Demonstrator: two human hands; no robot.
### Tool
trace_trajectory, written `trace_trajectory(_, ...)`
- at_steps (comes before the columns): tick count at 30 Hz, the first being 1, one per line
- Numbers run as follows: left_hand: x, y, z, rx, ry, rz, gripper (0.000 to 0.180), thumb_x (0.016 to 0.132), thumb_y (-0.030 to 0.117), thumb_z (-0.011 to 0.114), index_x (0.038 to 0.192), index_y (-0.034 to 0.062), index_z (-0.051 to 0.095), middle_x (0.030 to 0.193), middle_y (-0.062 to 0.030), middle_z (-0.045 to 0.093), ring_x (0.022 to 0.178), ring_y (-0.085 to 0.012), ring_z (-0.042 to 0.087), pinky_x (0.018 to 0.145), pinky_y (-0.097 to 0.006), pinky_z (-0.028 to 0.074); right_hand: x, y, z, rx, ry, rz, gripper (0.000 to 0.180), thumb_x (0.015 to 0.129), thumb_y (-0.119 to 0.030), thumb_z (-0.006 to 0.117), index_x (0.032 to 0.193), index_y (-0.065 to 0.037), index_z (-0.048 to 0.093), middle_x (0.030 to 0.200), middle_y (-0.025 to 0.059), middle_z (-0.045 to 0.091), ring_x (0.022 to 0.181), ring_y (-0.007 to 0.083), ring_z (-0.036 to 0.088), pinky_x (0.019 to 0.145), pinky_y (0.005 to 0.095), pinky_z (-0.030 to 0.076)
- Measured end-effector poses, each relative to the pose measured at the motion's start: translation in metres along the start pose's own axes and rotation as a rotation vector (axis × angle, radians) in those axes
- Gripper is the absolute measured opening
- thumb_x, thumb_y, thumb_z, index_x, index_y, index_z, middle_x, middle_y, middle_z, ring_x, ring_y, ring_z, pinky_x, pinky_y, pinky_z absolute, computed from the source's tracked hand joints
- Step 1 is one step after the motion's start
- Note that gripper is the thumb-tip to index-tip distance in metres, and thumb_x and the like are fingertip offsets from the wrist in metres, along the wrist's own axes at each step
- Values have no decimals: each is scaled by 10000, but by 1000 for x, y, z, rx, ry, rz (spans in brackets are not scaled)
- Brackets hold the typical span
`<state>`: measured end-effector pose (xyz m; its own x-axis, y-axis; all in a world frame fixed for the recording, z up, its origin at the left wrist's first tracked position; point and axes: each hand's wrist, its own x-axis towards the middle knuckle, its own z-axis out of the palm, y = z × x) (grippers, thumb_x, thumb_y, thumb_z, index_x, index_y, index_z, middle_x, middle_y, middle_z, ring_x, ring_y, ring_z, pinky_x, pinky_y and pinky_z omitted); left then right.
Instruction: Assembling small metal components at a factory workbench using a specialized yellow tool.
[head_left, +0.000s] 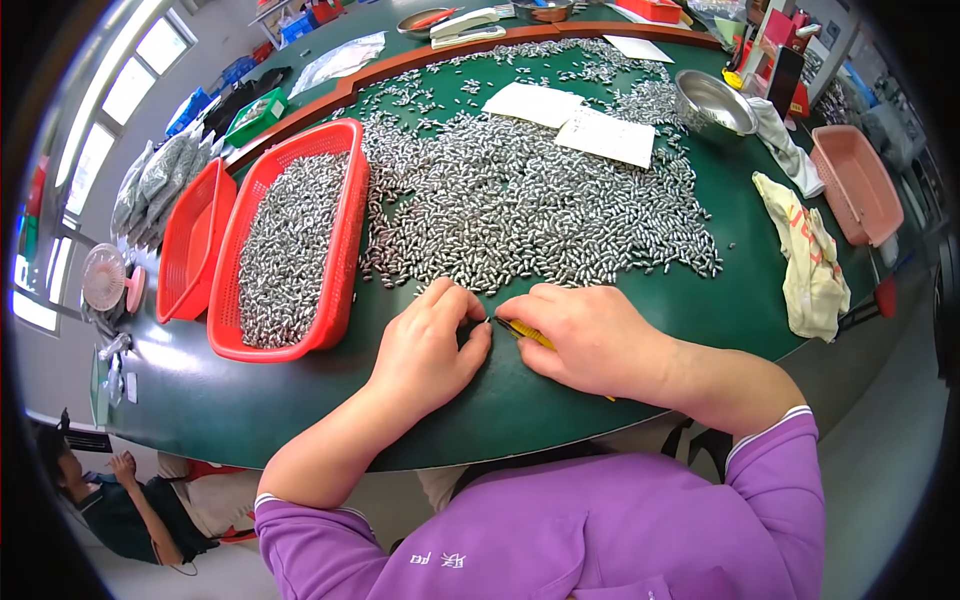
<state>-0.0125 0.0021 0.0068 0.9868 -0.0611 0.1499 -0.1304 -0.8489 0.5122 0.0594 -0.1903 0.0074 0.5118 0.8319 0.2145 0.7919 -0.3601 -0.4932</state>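
On the green table, my left hand (435, 335) is closed in a pinch, with a small silvery piece (488, 320) at its fingertips. Opposite it, my right hand (585, 335) wraps round a slim yellow-handled tool (530, 334) whose dark tip points at the left fingertips. The tool's exact kind is hidden by the fingers. Just beyond both hands spreads a wide heap of small silvery, spindle-shaped metal pieces (530, 215). Left of my left hand, a red perforated basket (350, 215) holds many more of the same pieces.
Paper sheets (605, 136) lie on the heap. A second red basket (180, 270) stands at the left. To the right are a metal bowl (715, 103), a cream cloth (805, 260) and a pink basket (860, 190). A wooden rim (345, 92) borders the far side. Another person (140, 510) sits at lower left.
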Motion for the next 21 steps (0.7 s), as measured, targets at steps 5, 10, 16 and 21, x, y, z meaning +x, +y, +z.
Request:
trace_trajectory(5, 1, 2, -2, -62, -14, -30, 117, 795, 105, 652, 823, 53, 551, 810, -77, 546, 704, -262, 593, 622, -376, 478, 1, 1, 1, 33, 34, 9, 279, 806, -173, 611, 1071, -85, 616, 884, 77, 618, 789, 254, 639, 662, 374, 538)
trace_trajectory(10, 2, 1, -3, -122, -21, -53, 105, 798, 82, 650, 796, 41, 554, 794, -82, 548, 674, -258, 592, 606, -371, 469, 1, 2, 2, 80, -12, 19, 280, 805, -166, 606, 1073, -84, 616, 926, 81, 632, 820, 254, 643, 703, 367, 538)
trace_trajectory(16, 3, 1, -4, -163, -34, -66, 99, 798, 70, 653, 789, 25, 565, 785, -85, 553, 664, -256, 591, 605, -363, 466, 2, 3, 4, 162, 33, 24, 286, 798, -160, 610, 1075, -85, 614, 894, 81, 631, 805, 242, 644, 707, 364, 532)
trace_trajectory(21, 3, -1, -5, -184, -39, -78, 89, 799, 63, 652, 793, 25, 571, 791, -83, 560, 664, -254, 593, 610, -358, 467, 3, 4, 5, 208, 22, 65, 295, 796, -160, 613, 1081, -85, 613, 837, 82, 612, 741, 225, 627, 673, 355, 518)
